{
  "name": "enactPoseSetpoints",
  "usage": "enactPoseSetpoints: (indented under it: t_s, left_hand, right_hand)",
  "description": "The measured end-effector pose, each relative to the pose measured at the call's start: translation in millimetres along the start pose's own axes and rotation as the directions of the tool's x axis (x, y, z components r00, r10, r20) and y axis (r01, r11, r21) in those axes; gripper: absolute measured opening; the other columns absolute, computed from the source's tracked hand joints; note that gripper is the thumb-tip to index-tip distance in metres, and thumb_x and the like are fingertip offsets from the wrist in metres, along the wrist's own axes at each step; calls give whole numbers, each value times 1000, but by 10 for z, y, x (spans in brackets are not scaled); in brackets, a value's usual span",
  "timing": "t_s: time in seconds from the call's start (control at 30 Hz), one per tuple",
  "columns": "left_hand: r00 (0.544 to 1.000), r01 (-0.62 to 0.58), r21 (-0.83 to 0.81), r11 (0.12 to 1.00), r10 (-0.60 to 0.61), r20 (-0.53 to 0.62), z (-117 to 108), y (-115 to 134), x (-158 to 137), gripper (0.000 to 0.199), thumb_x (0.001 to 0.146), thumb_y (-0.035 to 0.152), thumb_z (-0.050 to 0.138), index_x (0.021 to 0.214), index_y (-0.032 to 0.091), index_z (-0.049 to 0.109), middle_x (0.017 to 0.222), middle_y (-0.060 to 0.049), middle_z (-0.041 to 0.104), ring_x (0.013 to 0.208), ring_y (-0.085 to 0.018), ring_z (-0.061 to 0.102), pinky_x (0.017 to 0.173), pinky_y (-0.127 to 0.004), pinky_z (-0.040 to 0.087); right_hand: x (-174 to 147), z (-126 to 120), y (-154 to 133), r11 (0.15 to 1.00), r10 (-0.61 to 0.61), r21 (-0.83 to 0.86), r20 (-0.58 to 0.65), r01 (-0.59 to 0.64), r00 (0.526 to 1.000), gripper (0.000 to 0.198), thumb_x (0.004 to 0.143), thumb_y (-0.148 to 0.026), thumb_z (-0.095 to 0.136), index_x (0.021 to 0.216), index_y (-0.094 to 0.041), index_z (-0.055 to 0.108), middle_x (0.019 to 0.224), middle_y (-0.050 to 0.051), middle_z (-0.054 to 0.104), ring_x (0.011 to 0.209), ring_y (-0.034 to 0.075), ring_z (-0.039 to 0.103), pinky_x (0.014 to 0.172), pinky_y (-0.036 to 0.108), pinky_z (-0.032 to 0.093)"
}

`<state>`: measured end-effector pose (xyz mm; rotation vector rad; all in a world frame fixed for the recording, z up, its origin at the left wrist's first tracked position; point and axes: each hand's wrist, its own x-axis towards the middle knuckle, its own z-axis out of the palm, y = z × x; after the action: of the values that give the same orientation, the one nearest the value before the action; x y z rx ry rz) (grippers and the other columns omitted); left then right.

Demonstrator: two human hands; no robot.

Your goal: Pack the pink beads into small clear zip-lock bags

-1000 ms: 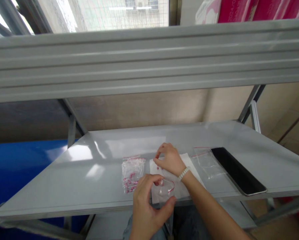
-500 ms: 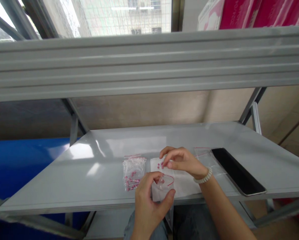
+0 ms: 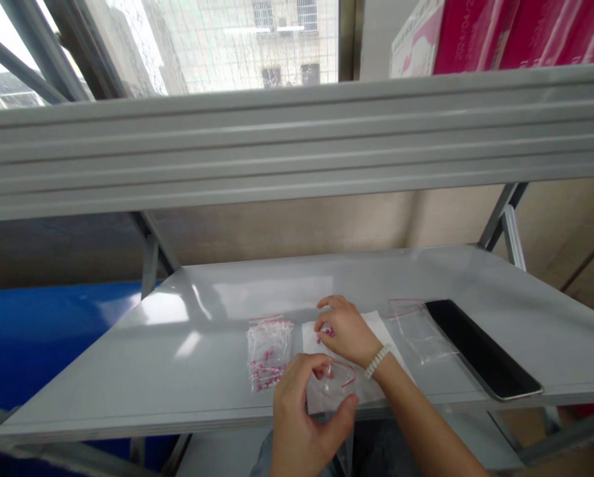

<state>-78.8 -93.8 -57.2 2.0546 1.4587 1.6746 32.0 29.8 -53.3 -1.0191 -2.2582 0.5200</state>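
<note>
My left hand (image 3: 304, 411) is closed on a clear zip bag (image 3: 334, 384) with a red seal line, its mouth held apart between thumb and fingers. Above it, my right hand (image 3: 344, 331) rests over a white paper sheet (image 3: 383, 328). Its curved fingers and thumb are apart, around several small pink beads (image 3: 330, 332). Whether any bead is gripped cannot be made out. Left of the paper lies a pile of clear bags (image 3: 269, 351) with pink beads inside.
Flat clear bags (image 3: 416, 328) lie right of the paper, touching a black tablet-like device (image 3: 480, 348). A thick grey shelf beam (image 3: 297, 146) crosses above the white table (image 3: 152, 371). Pink boxes (image 3: 475, 40) stand on the upper shelf.
My right hand has lowered onto the beads, which now lie closer together by its fingers. My left hand keeps hold of the zip bag. The whole view has shifted slightly.
</note>
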Motion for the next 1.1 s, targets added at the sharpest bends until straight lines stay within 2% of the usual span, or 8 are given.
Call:
enactPoseSetpoints:
  t_s: [0.2, 0.33, 0.43, 0.53, 0.77, 0.87, 0.97, 1.1]
  left_hand:
    - [1000, 4, 11, 1000, -4, -12, 0, 5, -8, 16, 77, 27, 67, 92, 21, 63, 76, 1, 67, 67, -18, 64, 62, -28, 52]
    - [999, 27, 26, 999, -26, -29, 4, 19, -8, 17, 76, 26, 67, 92, 21, 64, 76, 0, 67, 67, -18, 65, 62, -28, 52]
    - [998, 44, 26, 999, -43, -41, 11, 28, -2, 17, 75, 25, 68, 90, 20, 64, 75, 0, 67, 67, -18, 64, 62, -28, 52]
    - [997, 51, 15, 999, -50, -50, 20, 37, 4, 16, 75, 26, 68, 89, 20, 63, 75, 0, 67, 67, -18, 64, 62, -27, 52]
    - [998, 55, 21, 998, -54, -39, 19, 47, 1, 16, 77, 27, 67, 91, 20, 64, 76, 0, 67, 68, -18, 64, 62, -28, 52]
    - [999, 35, 17, 999, -35, -38, 8, 52, 5, 16, 77, 28, 67, 90, 20, 64, 76, 0, 67, 68, -18, 64, 62, -27, 52]
    - [1000, 7, 4, 1000, -7, -30, -1, 55, 9, 17, 79, 31, 67, 92, 21, 64, 76, 0, 67, 68, -18, 64, 62, -27, 52]
    - [999, -17, -8, 1000, 16, -34, -6, 53, 11, 19, 81, 35, 66, 93, 21, 64, 77, 0, 67, 68, -18, 64, 62, -28, 52]
  right_hand:
    - [15, 5, -8, 996, 11, 87, -87, -3, 996, 15, 71, -1, 72, 72, -16, 73, 109, 13, 66, 114, 30, 55, 99, 45, 40]
    - [-44, -135, 6, 974, 38, 228, -102, -14, 994, 6, 82, -11, 68, 83, -16, 72, 81, 4, 63, 81, 19, 60, 76, 33, 49]
    - [-140, -296, -1, 847, -64, 531, 51, 27, 997, 11, 85, -27, 71, 86, -16, 71, 65, -3, 54, 60, 12, 50, 56, 24, 41]
    - [-212, -420, -25, 648, -255, 758, 125, 74, 959, 19, 80, -34, 77, 81, -16, 72, 66, -3, 50, 60, 11, 43, 56, 25, 35]
    - [-209, -439, 15, 583, -325, 807, 129, 91, 937, 11, 81, -27, 75, 82, -17, 74, 75, 1, 58, 66, 13, 49, 61, 27, 38]
    - [-173, -368, 45, 735, -168, 674, 70, 77, 983, 7, 83, -19, 69, 87, -16, 74, 75, 1, 59, 65, 13, 51, 62, 26, 41]
    - [-137, -260, 41, 956, -105, 277, 27, 93, 994, 19, 75, -3, 69, 86, -17, 76, 79, 2, 61, 77, 17, 57, 73, 28, 45]
    - [-105, -120, 10, 994, -102, 48, 84, 98, 991, 18, 71, -2, 73, 81, -16, 78, 84, 6, 64, 90, 24, 58, 81, 33, 46]
